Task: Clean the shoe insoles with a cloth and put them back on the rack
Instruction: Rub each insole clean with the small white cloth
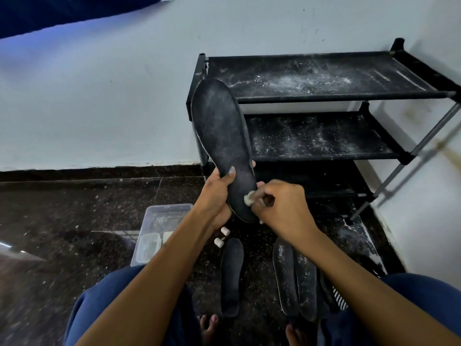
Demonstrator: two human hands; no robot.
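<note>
1. We hold one dusty black insole [222, 136] upright in front of the rack, toe end up.
2. Our left hand [217, 193] grips its lower part, thumb across the face.
3. Our right hand [284, 206] pinches one small white wad of cloth [248, 198] against the insole near the heel.
4. Three more dark insoles lie flat on the floor between our knees: one single insole [232, 275] at left, and a pair [294, 278] overlapping at right.
5. Two small white rolls [222, 237] sit on the floor beside the single one.
6. One clear plastic box [159, 216] stands to the left.
7. One black rack [324, 101] against the wall shows three shelves; the upper two are powdered white.
</note>
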